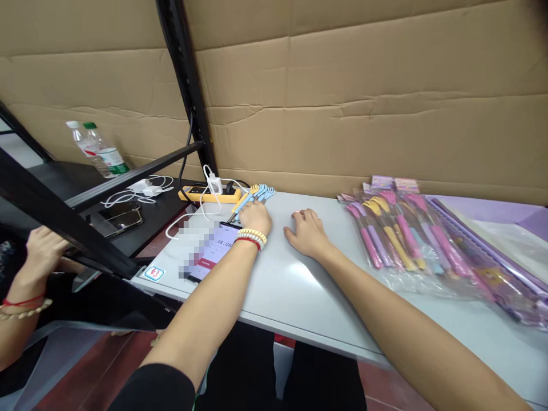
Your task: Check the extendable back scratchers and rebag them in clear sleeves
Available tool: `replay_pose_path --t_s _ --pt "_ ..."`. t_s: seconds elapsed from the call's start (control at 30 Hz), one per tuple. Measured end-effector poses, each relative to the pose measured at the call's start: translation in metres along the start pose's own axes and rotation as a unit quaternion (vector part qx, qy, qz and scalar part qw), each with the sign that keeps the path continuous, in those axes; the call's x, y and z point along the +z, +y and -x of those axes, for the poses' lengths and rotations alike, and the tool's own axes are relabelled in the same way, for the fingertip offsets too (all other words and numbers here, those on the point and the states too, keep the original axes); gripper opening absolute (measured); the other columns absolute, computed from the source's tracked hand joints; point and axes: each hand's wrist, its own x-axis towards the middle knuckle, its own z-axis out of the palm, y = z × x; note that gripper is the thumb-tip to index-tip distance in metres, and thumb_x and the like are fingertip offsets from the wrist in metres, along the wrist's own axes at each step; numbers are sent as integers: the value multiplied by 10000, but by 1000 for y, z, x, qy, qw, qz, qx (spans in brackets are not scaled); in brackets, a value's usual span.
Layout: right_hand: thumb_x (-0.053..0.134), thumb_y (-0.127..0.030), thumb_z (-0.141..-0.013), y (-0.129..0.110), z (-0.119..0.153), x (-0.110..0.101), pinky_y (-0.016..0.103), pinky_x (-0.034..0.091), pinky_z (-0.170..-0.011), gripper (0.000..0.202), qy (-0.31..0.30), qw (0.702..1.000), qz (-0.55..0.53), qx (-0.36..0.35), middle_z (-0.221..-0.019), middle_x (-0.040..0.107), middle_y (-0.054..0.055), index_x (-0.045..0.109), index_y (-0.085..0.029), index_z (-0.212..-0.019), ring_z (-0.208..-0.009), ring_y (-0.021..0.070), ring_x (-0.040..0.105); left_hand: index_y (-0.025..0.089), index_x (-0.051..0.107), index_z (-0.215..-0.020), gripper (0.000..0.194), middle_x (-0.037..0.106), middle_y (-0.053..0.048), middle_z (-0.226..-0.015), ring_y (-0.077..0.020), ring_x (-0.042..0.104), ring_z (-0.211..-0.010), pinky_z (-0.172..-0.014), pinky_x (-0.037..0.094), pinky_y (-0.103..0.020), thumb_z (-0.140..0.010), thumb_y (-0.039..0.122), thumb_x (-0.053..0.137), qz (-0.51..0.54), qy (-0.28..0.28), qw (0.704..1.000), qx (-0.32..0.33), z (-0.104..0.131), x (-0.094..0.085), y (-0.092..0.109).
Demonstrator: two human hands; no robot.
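Grey-white tabletop [282, 268] against creased brown cardboard [363, 97]

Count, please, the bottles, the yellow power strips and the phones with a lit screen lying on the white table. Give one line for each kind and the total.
Bottles: 2 (the white-capped bottle, the green-capped bottle)
Yellow power strip: 1
Lit phone on the white table: 1
Total: 4

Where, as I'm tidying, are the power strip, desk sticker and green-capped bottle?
Power strip [231, 198], head view: on its yellow side.
Desk sticker [154, 273], head view: on its red mark.
Green-capped bottle [109, 154], head view: on its label.
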Motion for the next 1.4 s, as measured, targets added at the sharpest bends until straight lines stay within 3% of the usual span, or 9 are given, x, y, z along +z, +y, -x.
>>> replay_pose_path --t_s 0.37,0.5,0.57,0.7,0.93,1.1,1.3,1.4 --pt "461 -364 -858 -5 4 -4 460 298 -1032 528 -16 1000 -17 10 -1346 466 218 482 -63 -1290 -1303 348 317 -2 601 -1087 305 610 -260 -1084 -291 602 -1068 -861 473 -358 -878 94 401 -17 -4 999 46 12 -4 9" --pt "513 -334 -805 -4 4 -8 469 340 -992 754 11 998 -55 22 -1295 499 251 253 -11 -1435 -1237 361 405 14 563 -1101 282 592 -229 -1104 -279 582 -1064 -871 466 -349 -867 136 462 -3 17 989 148 22 -8 15" --pt "521 -313 -786 1 2 -10 475 358 -974 789 30 997 -74 20 -1264 530 241 215 -22 -1452 -1200 362 446 44 550 -1101 269 589 -198 -1102 -268 572 -1066 -872 467 -344 -865 143 467 11 14 980 200 28 -11 18" --pt "522 -293 -754 14 -2 -11 491 384 -953 730 56 994 -91 27 -1258 547 229 323 -53 -1414 -1178 372 474 91 520 -1117 259 569 -164 -1108 -256 584 -1046 -850 480 -351 -876 146 443 31 -11 969 243 36 -15 21" --pt "534 -310 -740 30 -7 -9 495 401 -966 682 71 990 -113 51 -1282 553 207 409 -82 -1371 -1187 367 494 122 506 -1150 284 556 -158 -1138 -254 643 -942 -767 497 -357 -916 196 363 55 -38 969 237 35 -11 19" --pt "553 -313 -721 36 -9 -7 479 406 -989 667 98 982 -158 30 -1258 581 186 452 -93 -1342 -1175 350 524 141 559 -1091 312 637 -155 -1060 -275 647 -967 -784 491 -372 -931 237 308 76 -73 969 226 36 -13 20" --pt "629 -318 -654 35 -9 -9 477 429 -986 634 116 946 -303 23 -1253 581 163 490 -159 -1252 -1180 323 537 143 554 -1088 290 677 -158 -1016 -287 655 -954 -775 485 -379 -918 241 341 68 -75 971 216 35 -13 20" --pt "673 -350 -610 32 -13 -7 429 519 -851 624 129 878 -458 43 -1221 595 134 437 -213 -1172 -1075 270 604 155 533 -1102 265 671 -149 -1042 -266 650 -970 -790 478 -358 -920 239 359 73 -76 972 211 34 -13 20"
